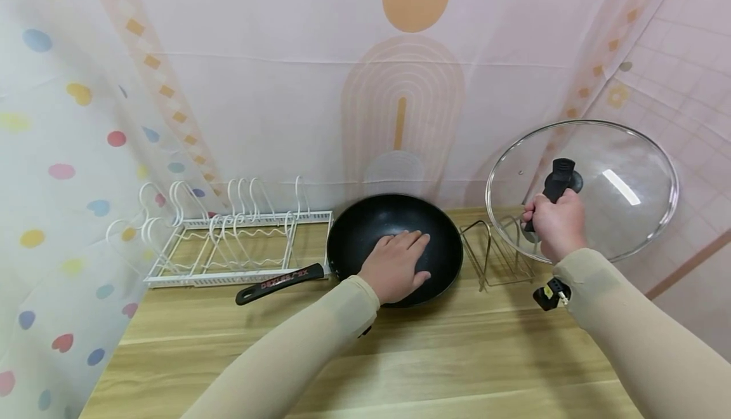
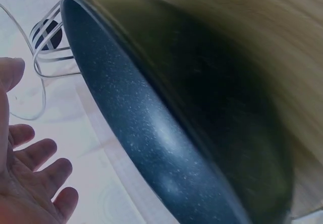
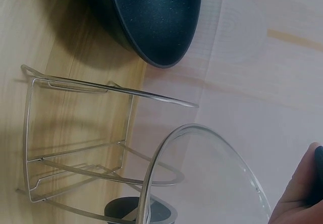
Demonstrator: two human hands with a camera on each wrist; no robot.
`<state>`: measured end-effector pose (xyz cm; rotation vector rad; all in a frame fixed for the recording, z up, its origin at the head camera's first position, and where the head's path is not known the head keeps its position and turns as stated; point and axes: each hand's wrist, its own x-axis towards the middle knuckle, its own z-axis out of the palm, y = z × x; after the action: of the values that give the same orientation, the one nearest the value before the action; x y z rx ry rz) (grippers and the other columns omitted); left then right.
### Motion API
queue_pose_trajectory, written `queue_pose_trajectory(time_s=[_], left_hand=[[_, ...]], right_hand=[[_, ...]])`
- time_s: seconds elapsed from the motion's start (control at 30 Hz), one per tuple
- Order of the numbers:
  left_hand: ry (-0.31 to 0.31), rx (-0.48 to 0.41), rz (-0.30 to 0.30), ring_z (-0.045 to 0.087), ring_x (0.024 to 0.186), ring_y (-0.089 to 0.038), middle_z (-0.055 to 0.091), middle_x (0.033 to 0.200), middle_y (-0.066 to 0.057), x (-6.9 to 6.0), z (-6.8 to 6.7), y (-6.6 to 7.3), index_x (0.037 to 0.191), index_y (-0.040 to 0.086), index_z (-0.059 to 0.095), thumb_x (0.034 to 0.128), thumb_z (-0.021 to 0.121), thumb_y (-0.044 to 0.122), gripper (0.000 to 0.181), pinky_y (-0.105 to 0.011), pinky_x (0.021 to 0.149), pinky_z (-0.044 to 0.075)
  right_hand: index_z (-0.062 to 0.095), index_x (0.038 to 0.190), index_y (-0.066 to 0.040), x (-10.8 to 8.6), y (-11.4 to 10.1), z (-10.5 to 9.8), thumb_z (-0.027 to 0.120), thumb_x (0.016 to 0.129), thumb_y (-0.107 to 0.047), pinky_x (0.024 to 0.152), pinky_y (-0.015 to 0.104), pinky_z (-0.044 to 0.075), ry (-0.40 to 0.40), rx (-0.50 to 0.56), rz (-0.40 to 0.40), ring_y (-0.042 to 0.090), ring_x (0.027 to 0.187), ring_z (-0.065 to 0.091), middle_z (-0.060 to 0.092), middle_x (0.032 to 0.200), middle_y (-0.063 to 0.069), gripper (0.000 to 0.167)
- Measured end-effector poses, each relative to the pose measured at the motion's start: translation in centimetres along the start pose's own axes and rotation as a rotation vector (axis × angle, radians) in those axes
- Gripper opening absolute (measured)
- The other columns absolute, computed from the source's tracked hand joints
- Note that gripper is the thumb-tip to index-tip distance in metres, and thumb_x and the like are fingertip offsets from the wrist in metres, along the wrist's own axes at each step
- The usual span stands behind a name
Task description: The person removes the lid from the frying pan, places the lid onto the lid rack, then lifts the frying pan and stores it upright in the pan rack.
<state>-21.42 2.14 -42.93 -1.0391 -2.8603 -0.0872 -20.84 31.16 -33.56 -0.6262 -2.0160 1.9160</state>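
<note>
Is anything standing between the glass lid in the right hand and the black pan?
Yes: the left hand is over the black pan, blocking part of its opening. The silver wire rack also stands beside the pan, on the side where the glass lid is held.

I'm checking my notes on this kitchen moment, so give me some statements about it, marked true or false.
1. The right hand grips the black handle of the glass lid. True.
2. The lid covers the wok. False: it is held up, off to the wok's right.
3. A white rack stands left of the wok. True.
4. The left hand grips the wok's handle. False: its fingers are open and hold nothing.
5. The wok's handle points left. True.
</note>
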Motion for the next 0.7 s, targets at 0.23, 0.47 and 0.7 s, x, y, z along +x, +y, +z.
queue_pose_trajectory(time_s=[0.23, 0.47, 0.7], left_hand=[[-0.055, 0.011, 0.028, 0.042, 0.155, -0.024, 0.041, 0.169, -0.002, 2.0, 0.0, 1.8, 0.166, 0.02, 0.033, 0.1039, 0.056, 0.059, 0.077, -0.045, 0.125, 0.036], [-0.084, 0.011, 0.045, 0.04, 0.156, -0.022, 0.036, 0.171, 0.0, 4.1, 0.9, 3.6, 0.167, 0.022, 0.03, 0.1031, 0.056, 0.06, 0.079, -0.044, 0.125, 0.037], [-0.092, -0.012, 0.054, 0.038, 0.157, -0.021, 0.033, 0.172, 0.002, 6.0, 0.9, 5.3, 0.167, 0.023, 0.029, 0.1026, 0.056, 0.062, 0.08, -0.043, 0.125, 0.037]], right_hand=[[0.038, 0.113, -0.017, 0.0, 0.2, -0.1, 0.044, 0.103, -0.004, 0.053, 0.025, 0.055, -0.004, -0.028, -0.002, 0.006, 0.057, 0.057, 0.059, 0.072, -0.002, 0.017], [0.038, 0.123, -0.013, 0.1, 0.5, 0.0, 0.042, 0.105, -0.006, 0.056, 0.025, 0.057, -0.011, -0.054, -0.001, 0.006, 0.06, 0.059, 0.06, 0.077, -0.001, 0.02], [0.04, 0.113, -0.019, 0.0, 0.6, 0.1, 0.043, 0.106, -0.007, 0.056, 0.025, 0.057, 0.003, -0.032, -0.006, 0.007, 0.058, 0.058, 0.06, 0.076, 0.0, 0.014]])
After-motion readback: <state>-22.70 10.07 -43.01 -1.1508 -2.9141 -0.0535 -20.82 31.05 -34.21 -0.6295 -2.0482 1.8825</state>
